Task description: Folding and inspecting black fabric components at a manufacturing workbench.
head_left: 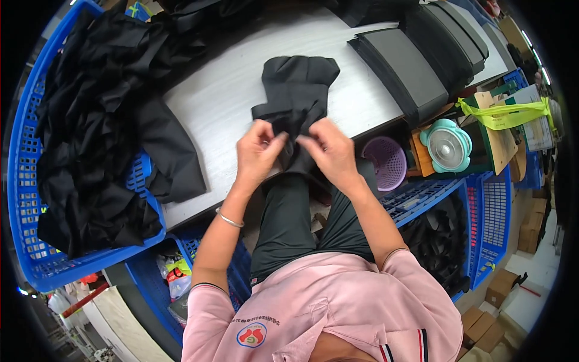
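Left hand [258,151] and right hand [330,151] both pinch the black fabric piece [295,90]

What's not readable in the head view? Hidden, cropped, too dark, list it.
- Black fabric piece: its near end is covered by the left hand and right hand; black on black hides the folds.
- Fingertip grip: thumbs face away, so the pinch is unclear.
- Blue crate: its outer side is lost at the dark fisheye rim; the black cloth pile fills it.
- Purple basket: partly under the table edge.
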Demonstrator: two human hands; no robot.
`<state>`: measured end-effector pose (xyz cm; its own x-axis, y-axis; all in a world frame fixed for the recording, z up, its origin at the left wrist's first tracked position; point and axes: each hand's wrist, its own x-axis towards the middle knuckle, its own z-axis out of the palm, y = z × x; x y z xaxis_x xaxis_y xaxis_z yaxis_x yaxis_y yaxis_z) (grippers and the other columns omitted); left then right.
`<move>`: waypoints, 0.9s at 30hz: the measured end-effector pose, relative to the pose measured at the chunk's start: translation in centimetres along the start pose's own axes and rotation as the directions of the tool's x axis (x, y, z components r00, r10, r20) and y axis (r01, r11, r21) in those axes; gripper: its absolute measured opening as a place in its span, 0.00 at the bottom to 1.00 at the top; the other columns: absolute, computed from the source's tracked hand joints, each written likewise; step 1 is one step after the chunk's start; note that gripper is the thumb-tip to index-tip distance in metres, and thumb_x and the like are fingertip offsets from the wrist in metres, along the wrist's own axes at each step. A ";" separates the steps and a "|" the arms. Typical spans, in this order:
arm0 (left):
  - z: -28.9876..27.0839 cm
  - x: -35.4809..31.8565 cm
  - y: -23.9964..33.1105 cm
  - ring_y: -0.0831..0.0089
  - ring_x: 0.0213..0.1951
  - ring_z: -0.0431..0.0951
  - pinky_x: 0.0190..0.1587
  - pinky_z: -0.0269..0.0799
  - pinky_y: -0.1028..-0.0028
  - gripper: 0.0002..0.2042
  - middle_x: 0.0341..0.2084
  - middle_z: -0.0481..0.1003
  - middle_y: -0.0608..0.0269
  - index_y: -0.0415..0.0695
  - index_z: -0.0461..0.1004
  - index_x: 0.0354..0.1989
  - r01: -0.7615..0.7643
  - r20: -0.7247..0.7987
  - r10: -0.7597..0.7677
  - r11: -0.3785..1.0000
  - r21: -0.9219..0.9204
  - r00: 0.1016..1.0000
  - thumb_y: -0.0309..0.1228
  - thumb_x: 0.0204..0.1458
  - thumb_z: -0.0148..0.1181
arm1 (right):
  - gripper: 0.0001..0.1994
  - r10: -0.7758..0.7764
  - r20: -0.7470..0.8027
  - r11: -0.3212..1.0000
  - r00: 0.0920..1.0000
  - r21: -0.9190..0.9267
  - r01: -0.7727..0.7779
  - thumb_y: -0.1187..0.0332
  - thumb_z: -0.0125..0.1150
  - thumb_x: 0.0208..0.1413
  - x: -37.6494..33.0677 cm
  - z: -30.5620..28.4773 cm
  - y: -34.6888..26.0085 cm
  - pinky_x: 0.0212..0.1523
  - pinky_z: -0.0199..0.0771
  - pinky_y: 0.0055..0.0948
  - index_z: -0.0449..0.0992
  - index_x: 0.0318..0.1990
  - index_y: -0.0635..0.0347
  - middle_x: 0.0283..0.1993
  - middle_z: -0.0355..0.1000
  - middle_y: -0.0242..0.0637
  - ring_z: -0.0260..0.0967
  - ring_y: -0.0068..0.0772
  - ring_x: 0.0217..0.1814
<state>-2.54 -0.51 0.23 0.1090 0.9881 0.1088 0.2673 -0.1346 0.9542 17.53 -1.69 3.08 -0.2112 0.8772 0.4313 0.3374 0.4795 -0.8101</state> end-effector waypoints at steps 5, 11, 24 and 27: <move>-0.5 -0.3 0.2 0.83 0.25 0.69 0.26 0.64 0.78 0.11 0.24 0.69 0.69 0.41 0.67 0.36 0.025 -0.440 -0.102 0.984 -0.175 0.892 0.16 0.46 0.58 | 0.07 0.327 -0.468 0.933 0.821 0.022 -0.358 0.81 0.62 0.51 0.6 -1.7 1.6 0.28 0.68 0.26 0.71 0.36 0.63 0.26 0.68 0.34 0.64 0.23 0.24; 1.2 0.4 5.0 0.62 0.44 0.77 0.44 0.73 0.69 0.22 0.46 0.75 0.58 0.42 0.73 0.49 -0.287 -0.236 0.514 0.740 0.609 0.825 0.18 0.42 0.64 | 0.09 0.386 -0.362 0.920 0.849 0.077 -0.385 0.79 0.61 0.51 -0.5 -1.7 1.3 0.29 0.69 0.24 0.71 0.40 0.63 0.23 0.68 0.34 0.64 0.23 0.23; 3.2 5.1 3.1 0.82 0.27 0.65 0.33 0.65 0.80 0.07 0.23 0.73 0.66 0.39 0.78 0.42 -0.107 -0.388 0.122 0.992 0.060 0.914 0.29 0.61 0.60 | 0.25 0.578 0.032 0.593 0.816 0.671 -0.446 0.67 0.66 0.58 -1.0 -3.3 2.6 0.45 0.76 0.26 0.64 0.59 0.68 0.49 0.68 0.36 0.72 0.26 0.45; 3.4 5.3 3.5 0.82 0.27 0.63 0.32 0.64 0.80 0.08 0.22 0.71 0.68 0.39 0.78 0.43 -0.110 -0.415 0.123 0.992 0.055 0.902 0.30 0.61 0.60 | 0.22 0.511 0.100 0.601 0.853 0.668 -0.439 0.66 0.67 0.58 -1.7 -1.2 2.2 0.50 0.73 0.25 0.69 0.56 0.68 0.51 0.72 0.35 0.71 0.23 0.47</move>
<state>2.23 4.05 3.22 -0.2660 0.9054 0.3310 0.3062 -0.2462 0.9196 19.72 -2.07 1.09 -0.0997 0.9913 -0.0861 -0.3179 -0.1138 -0.9413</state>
